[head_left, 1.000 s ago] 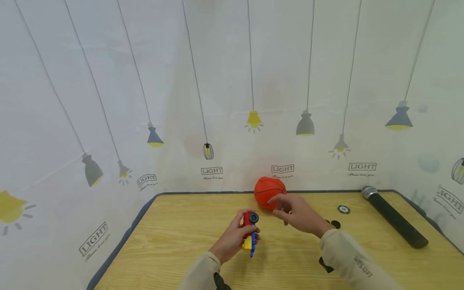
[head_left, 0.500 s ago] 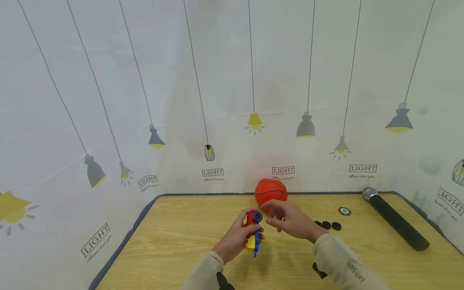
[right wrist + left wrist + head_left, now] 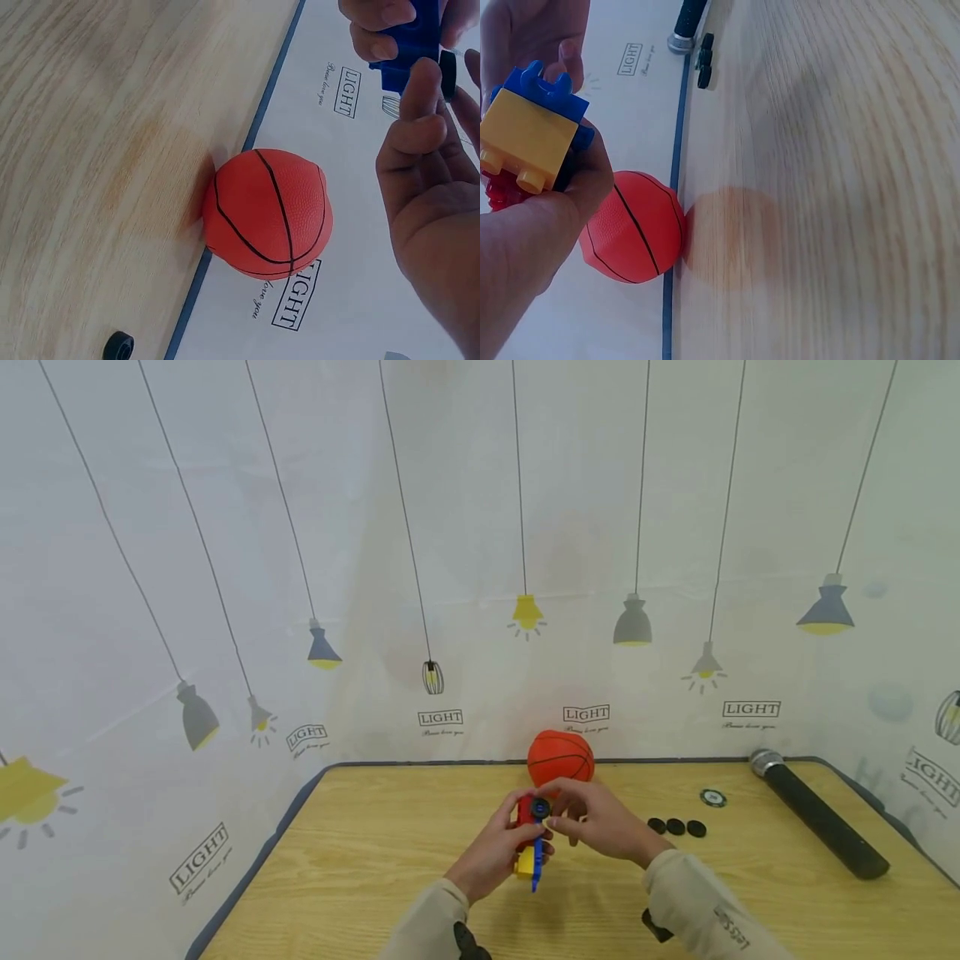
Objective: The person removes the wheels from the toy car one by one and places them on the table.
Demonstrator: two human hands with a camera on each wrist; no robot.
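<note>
My left hand (image 3: 491, 852) grips a toy car of building blocks (image 3: 528, 852) above the table. It has a yellow block (image 3: 529, 135), blue studded blocks (image 3: 547, 94) and a red part, partly covered by my fingers. A black toy wheel (image 3: 540, 808) sits on its side facing my right hand (image 3: 600, 818). The thumb and index finger of that hand straddle this wheel, fingertips right at its rim. In the right wrist view, the wheel (image 3: 448, 75) shows between thumb and fingers, against the blue block (image 3: 411, 49).
A red mini basketball (image 3: 561, 758) lies at the table's back edge, behind my hands. To the right lie three black toy wheels (image 3: 676, 827) in a row, a poker chip (image 3: 713, 797) and a black microphone (image 3: 817, 814). A printed white curtain (image 3: 480, 543) surrounds the wooden table (image 3: 360, 860).
My right hand has moved left and down from in front of the basketball to the wheel on the toy car. The left hand has shifted slightly right, still holding the car.
</note>
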